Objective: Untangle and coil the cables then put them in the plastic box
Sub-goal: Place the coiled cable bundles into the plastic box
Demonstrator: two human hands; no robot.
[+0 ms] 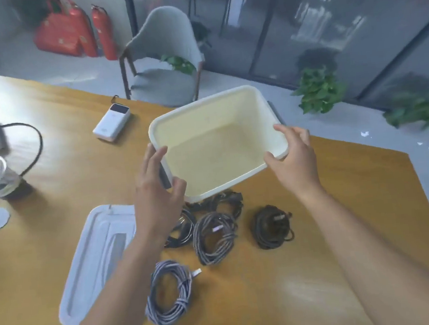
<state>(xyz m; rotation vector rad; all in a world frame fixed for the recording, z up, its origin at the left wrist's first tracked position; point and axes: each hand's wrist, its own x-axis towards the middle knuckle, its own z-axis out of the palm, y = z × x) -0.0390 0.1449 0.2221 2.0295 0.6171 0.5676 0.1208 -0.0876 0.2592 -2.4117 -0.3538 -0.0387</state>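
Progress: cables coiled, none boxed; untangling looks done, loading remains.
Box: empty, tilted, raised over the counter with its near edge above the dark coils.
Left grip: fingers curled on the box's left rim, holding it.
Right grip: thumb and fingers on the right corner rim, holding it.
Coils: grey coil, dark coil, striped coil lie apart, near the box.
Lid: flat, left of the coils.
Room: open counter at right; its edge is close behind.
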